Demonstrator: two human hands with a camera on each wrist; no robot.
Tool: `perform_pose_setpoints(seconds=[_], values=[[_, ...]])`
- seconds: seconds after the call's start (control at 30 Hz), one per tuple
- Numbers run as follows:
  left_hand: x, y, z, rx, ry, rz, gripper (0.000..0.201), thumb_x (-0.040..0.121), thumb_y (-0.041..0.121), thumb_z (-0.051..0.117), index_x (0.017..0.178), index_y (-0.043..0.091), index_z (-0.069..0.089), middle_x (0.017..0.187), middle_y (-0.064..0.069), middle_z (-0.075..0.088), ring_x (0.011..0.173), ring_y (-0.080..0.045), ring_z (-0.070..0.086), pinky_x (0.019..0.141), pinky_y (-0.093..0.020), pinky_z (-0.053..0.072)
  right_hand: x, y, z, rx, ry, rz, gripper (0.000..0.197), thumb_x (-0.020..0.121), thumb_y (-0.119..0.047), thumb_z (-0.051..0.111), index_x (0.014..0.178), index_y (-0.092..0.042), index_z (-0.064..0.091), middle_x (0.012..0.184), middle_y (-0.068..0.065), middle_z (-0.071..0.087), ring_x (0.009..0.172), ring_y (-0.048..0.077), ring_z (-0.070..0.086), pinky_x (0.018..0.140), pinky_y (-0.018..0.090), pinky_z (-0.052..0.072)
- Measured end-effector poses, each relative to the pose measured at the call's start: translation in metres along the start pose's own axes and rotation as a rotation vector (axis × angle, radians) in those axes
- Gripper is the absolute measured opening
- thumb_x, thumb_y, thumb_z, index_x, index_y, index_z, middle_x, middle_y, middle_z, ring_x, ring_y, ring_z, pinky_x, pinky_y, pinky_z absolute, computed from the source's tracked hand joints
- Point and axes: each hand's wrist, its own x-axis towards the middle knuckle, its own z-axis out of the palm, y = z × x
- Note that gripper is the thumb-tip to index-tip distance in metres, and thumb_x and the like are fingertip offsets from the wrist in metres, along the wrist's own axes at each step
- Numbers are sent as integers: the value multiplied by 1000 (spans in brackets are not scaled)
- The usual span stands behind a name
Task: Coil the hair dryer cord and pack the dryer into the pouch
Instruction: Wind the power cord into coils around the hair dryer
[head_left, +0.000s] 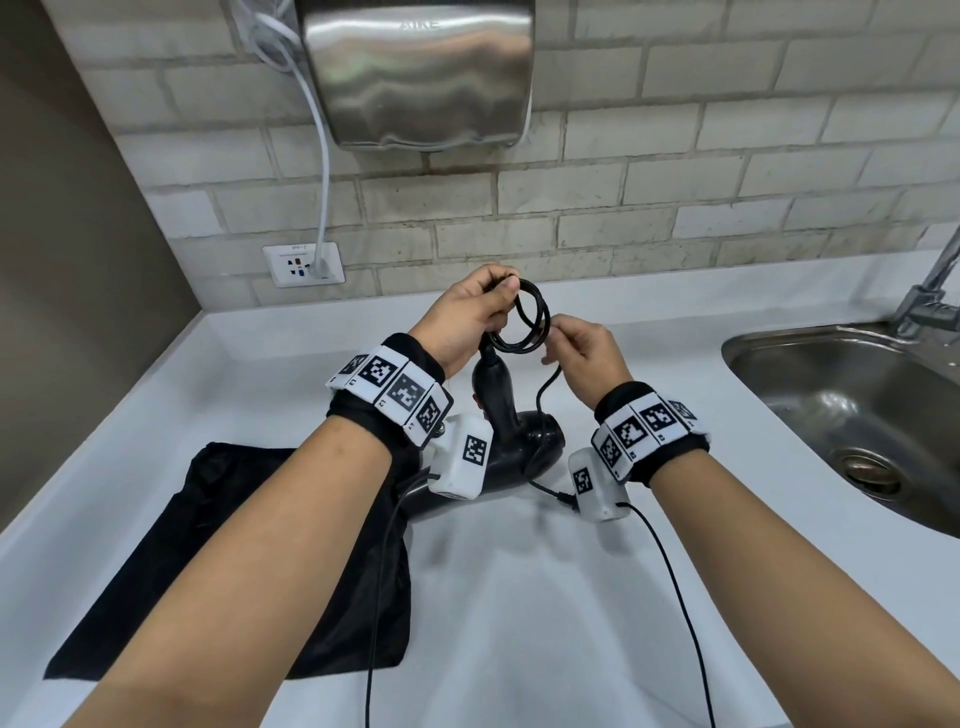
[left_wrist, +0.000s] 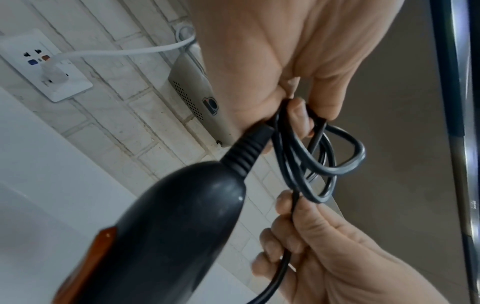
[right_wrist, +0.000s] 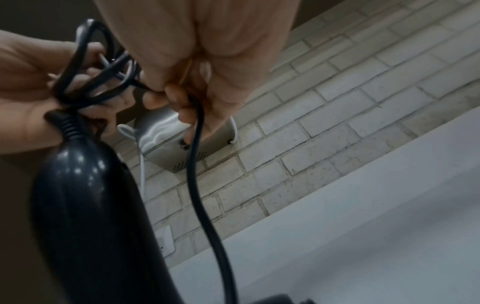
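The black rubber-coated cord (head_left: 530, 322) of the hair dryer is gathered into a few round loops in the middle of the head picture, a little above centre. My left hand (head_left: 470, 317) holds these loops; its fingers (left_wrist: 298, 115) are curled around the bundle, close to the ribbed collar where the cord leaves the handle. My right hand (head_left: 584, 348) is just beside it, to the right, and pinches the free part of the cord between thumb and fingers (right_wrist: 166, 96). From this pinch the cord hangs down and runs to the lower centre of the picture, toward the white surface (head_left: 545, 597).

The glossy black plastic hair dryer (head_left: 498, 415) is directly below my hands. Its handle points up toward the loops and its barrel is low, partly hidden behind the white camera box on my left wrist. I cannot tell if the barrel rests on the surface. In the left wrist picture an orange switch shows on the handle, at the lower left.

The flat black fabric pouch (head_left: 244, 561) lies on the surface at the lower left, under my left forearm.

Further out, a steel sink (head_left: 852, 415) is at the right edge, a brushed-metal hand dryer (head_left: 421, 73) hangs on the white brick wall at the top centre, and a white wall socket (head_left: 303, 265) with a white plug is at the left of the middle.
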Motion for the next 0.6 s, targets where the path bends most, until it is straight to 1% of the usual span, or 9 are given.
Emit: perform_pose_setpoints(seconds=[0.07,0.13,0.23,0.27,0.33,0.43,0.53,0.57,0.6], values=[[-1,1,1,23,-14,-8,23,97,8,37,79,16,49,66,1,34,42,1,30,44,-11,25,6,-5,-4,-19,25,36,23,92,-5,47,77,-11,64,47,-18,52,47,-9,49,55,5,37],[-1,2,4,49,-17,-2,25,97,8,36,76,15,48,67,0,36,44,1,33,43,-10,25,14,-13,-9,-62,81,42,18,91,-7,50,89,0,67,59,-17,54,51,-12,50,54,2,35],[-2,3,5,84,-25,8,27,98,9,33,74,15,42,67,-1,35,46,1,33,43,-10,25,25,-26,-18,-156,118,20,19,90,-9,52,91,1,69,76,1,62,65,6,53,53,8,34],[-2,3,5,115,-39,8,26,98,9,34,74,15,41,66,-1,34,45,1,32,43,-10,25,28,-31,-20,-186,125,14,19,90,-9,52,90,1,69,79,3,61,67,10,52,54,12,34],[-2,4,5,194,-69,3,23,98,11,35,76,16,41,65,1,31,44,1,29,44,-9,25,33,-42,-25,-222,158,-2,20,90,-10,51,91,1,68,82,4,62,73,14,53,56,12,35],[-3,5,4,251,-82,2,18,97,10,38,84,20,46,66,4,30,51,-1,29,45,-7,27,34,-62,-29,-243,214,-52,22,90,-12,52,90,1,69,85,12,68,74,14,54,57,13,35],[-4,6,4,295,-114,3,18,97,9,39,107,18,50,68,6,34,52,0,33,47,-7,29,29,-78,-25,-242,250,-84,23,90,-14,52,87,1,69,79,13,67,71,16,54,60,18,38],[-4,6,5,327,-130,4,19,97,9,39,110,16,51,68,6,35,53,0,32,48,-8,28,26,-82,-23,-227,250,-89,22,89,-13,52,86,1,69,76,11,65,71,16,55,63,21,40],[-4,6,5,350,-148,11,18,97,8,39,105,16,53,68,5,35,52,0,31,48,-9,27,24,-85,-21,-211,245,-95,22,89,-13,52,86,1,68,74,9,63,70,17,55,64,22,42]])
